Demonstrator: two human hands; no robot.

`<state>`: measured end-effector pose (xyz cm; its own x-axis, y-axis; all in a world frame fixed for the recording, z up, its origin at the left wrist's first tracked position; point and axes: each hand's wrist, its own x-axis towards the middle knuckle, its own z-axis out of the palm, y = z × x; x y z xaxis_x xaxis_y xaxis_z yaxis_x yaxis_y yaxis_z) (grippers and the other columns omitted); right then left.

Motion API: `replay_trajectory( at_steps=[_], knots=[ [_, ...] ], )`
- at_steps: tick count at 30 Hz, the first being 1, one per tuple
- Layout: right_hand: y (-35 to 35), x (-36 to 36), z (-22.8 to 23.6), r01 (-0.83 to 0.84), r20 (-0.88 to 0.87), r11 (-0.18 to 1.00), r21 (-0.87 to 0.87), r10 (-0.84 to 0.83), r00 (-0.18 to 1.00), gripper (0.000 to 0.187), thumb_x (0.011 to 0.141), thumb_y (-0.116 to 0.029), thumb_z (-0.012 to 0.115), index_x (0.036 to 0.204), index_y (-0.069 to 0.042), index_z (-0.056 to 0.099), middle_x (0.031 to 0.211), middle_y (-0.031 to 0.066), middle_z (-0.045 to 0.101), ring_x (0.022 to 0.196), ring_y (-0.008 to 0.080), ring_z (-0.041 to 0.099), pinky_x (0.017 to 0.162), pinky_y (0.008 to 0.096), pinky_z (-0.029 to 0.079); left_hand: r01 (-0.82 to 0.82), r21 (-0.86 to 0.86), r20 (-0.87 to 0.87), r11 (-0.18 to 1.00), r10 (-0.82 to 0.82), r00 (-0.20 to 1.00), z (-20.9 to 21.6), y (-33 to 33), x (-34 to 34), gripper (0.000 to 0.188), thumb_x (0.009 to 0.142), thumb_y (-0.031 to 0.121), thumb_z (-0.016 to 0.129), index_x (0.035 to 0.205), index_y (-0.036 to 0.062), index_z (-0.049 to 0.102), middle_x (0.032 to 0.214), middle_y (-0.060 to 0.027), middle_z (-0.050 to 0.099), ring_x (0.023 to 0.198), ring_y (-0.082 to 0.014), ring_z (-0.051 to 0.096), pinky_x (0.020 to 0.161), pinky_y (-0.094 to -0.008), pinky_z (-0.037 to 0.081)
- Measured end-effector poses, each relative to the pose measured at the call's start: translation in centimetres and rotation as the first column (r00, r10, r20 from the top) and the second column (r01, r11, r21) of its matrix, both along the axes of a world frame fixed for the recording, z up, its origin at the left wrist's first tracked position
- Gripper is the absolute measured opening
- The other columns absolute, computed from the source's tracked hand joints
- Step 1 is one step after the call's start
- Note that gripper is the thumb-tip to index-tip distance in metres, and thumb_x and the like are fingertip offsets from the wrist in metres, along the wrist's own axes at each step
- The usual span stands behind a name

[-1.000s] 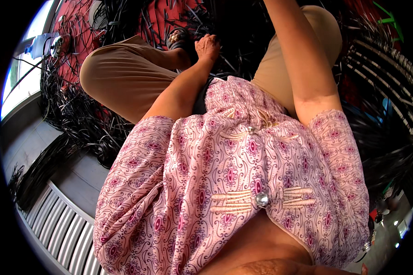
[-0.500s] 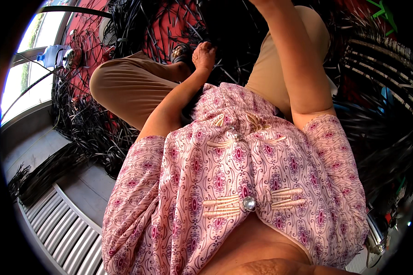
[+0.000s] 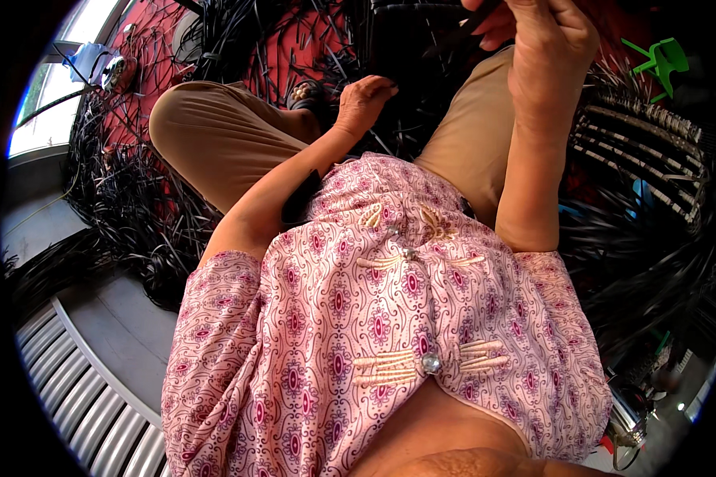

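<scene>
My left hand (image 3: 363, 102) is low between my knees, its fingers curled together against a dark mass of black strips (image 3: 410, 119). What they grip there is too dark to make out. Raised at the upper right, my right hand (image 3: 547, 56) is closed, with a flat black strip (image 3: 471, 25) running down and leftward from its fingers. The upper part of this hand is cut by the picture's edge. A dark woven-looking piece (image 3: 406, 9) lies in shadow beyond my hands.
Loose black strips (image 3: 135, 183) are heaped over the red floor covering (image 3: 290, 44). To the right stand a ribbed dark-and-pale woven piece (image 3: 644, 147) and a green plastic object (image 3: 664, 63). A slatted metal bench (image 3: 79, 389) is at lower left, with a window (image 3: 48, 119) above.
My right hand has come down into view from beyond the top edge, with the black strip. My left hand has shifted slightly right. The whole view has tilted a little.
</scene>
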<state>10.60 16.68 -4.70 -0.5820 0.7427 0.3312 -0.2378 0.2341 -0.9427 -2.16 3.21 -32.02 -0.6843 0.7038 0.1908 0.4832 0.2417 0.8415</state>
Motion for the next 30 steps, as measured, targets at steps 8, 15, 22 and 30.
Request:
replay_trajectory(
  at_steps=[8,15,22,30],
  knots=[
    [3.1,-0.6,-1.1,0.021,-0.011,0.989,-0.145,-0.023,1.0,0.034,0.096,-0.035,0.069,0.089,-0.002,0.072,0.071,0.0061,0.071,0.049,0.0077,0.058,0.043,0.0197,0.044,0.097,0.359,0.503,0.928,-0.28,0.817,5.7,-0.3,1.4,0.009,0.092,0.003,0.072,0.1,-0.0017,0.07,0.089,0.0014,0.07,0.088,-0.0029,0.063,0.08,-0.0182,0.05],
    [4.7,-2.1,-1.7,-0.061,0.008,0.992,-0.11,0.063,0.998,0.034,0.096,-0.034,0.07,0.091,-0.001,0.073,0.072,0.006,0.071,0.05,0.0078,0.059,0.043,0.0201,0.044,0.128,0.446,0.479,0.886,-0.357,0.802,12.6,0.1,2.5,0.01,0.093,0.001,0.07,0.103,-0.0019,0.071,0.092,-0.0012,0.071,0.092,-0.0078,0.067,0.086,-0.0216,0.054],
    [3.8,-2.1,-1.9,-0.181,-0.086,0.97,-0.16,0.169,0.982,0.035,0.096,-0.035,0.07,0.101,0.0,0.072,0.077,0.0073,0.071,0.058,0.0115,0.065,0.051,0.0212,0.049,0.014,0.52,0.454,0.854,-0.29,0.842,14.7,0.3,3.9,0.01,0.089,0.002,0.076,0.098,-0.0014,0.072,0.086,0.0028,0.071,0.082,-0.0024,0.063,0.074,-0.0189,0.052],
    [4.9,-3.5,-5.4,-0.259,-0.111,0.966,0.011,0.259,0.96,0.021,0.099,-0.014,0.064,0.115,-0.002,0.071,0.103,0.0067,0.075,0.089,0.0092,0.068,0.078,0.0218,0.054,0.134,0.348,0.117,0.928,-0.185,0.976,18.0,1.9,-2.5,0.01,0.087,0.008,0.077,0.095,0.0025,0.073,0.081,0.0024,0.07,0.073,-0.0028,0.061,0.065,-0.0194,0.049]
  ],
)
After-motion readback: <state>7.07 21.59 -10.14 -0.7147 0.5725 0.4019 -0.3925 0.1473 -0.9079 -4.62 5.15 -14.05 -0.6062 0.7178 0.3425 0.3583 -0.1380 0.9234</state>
